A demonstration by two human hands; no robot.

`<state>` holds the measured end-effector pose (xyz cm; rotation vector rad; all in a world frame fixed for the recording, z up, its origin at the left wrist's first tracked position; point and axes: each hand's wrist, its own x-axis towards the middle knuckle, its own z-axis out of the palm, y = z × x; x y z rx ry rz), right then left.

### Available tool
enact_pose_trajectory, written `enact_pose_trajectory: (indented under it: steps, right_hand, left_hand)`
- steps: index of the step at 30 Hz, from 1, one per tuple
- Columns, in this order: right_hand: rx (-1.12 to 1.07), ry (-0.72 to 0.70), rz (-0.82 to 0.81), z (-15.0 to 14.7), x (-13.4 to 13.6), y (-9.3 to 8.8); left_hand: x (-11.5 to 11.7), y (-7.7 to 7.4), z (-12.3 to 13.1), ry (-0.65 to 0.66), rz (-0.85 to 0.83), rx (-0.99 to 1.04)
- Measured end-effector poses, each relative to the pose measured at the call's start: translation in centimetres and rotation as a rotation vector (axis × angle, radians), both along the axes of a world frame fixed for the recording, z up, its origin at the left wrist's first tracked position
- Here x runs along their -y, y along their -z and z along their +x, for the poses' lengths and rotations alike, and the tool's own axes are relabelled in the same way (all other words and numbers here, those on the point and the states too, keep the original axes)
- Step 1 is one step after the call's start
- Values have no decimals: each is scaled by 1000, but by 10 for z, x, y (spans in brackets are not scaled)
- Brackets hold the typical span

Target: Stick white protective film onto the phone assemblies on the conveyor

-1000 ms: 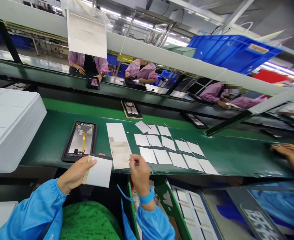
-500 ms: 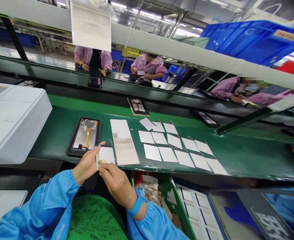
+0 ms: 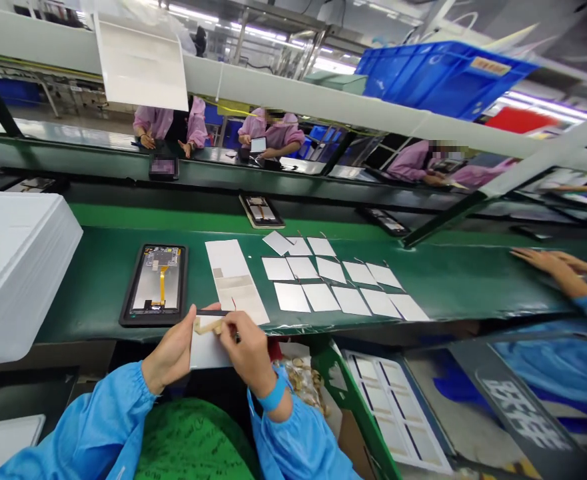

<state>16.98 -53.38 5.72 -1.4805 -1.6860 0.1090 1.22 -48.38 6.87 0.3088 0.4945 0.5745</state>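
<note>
My left hand (image 3: 173,352) grips a white rectangular sheet (image 3: 207,350) at its left edge, just in front of the green belt. My right hand (image 3: 244,350) pinches a tan strip (image 3: 207,326) at the sheet's top edge. Both hands wear blue sleeves. An open tablet frame (image 3: 156,285) with an orange flex cable lies on the belt just beyond my left hand. A long white backing strip (image 3: 234,280) lies to its right. Several white sheets (image 3: 336,283) are laid out in rows further right.
A stack of white trays (image 3: 16,267) stands at the left. A co-worker's hands (image 3: 548,261) rest on the belt at the right. More tablets (image 3: 260,210) ride the far belt, where people in pink work. A blue crate (image 3: 438,77) sits overhead. A tray of sheets (image 3: 393,417) lies below right.
My right hand came from the backing strip to the sheet in my left hand and now pinches the tan strip at its top edge. The co-worker's hands returned to the belt.
</note>
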Motion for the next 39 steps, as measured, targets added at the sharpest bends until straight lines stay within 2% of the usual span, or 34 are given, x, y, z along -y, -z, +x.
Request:
enact_pose_trajectory:
  steps: [3,6,8,10,12,13,14,15,17,19,21,23,26,28,31,33,36,39]
  right_hand:
    - [-157,349,-25,49,23,14]
    - [-135,627,-161,105,69,51]
    - [9,637,-339,133,100,82]
    - [163,682,-556,148,122,103]
    - [246,760,-676,145,128,107]
    - [239,765,-653,136,126,101]
    - [199,723,-582,123,120,92]
    - [138,621,-458,106,111,79]
    - [-58,321,-280,65,91,51]
    - [-102,56,-237,26,70,27]
    - [-116,-58,-202,-1,54,14]
    - [-165,-73,-190,-12,42,10]
    - [-365,-75,-247,-12,27,9]
    - [-573,-148,-344,-11,17,9]
    - [-897,-308,-513,-24,2,11]
    - [-1040,-353,-578,-41,-7,15]
    - [-1081,-343,-570,-68,-18,21]
    - [-921,-335,-509,-86,-30,21]
  left_hand:
    - [7,0,1,103,-38,51]
    - [9,2,2,123,-61,84]
    - [9,4,3,104,-87,87]
    - [8,5,5,73,-120,78]
    - [9,6,9,46,-142,60]
    - [10,6,13,34,-143,45]
    - [13,6,17,21,-136,28]
    - [16,5,21,2,-118,13]
    - [24,4,32,-66,-53,0]
    - [33,4,40,-161,35,0]
    - [39,5,42,-256,119,-23]
    - [37,8,34,-325,194,-100]
    - [23,14,4,-409,303,-333]
    - [10,17,-22,-375,357,-441]
    - [-6,22,-55,-251,449,-453]
    - [-10,26,-71,-291,559,-487]
    - [-10,30,-88,-462,641,-579]
    - [-9,34,-101,-491,464,-535]
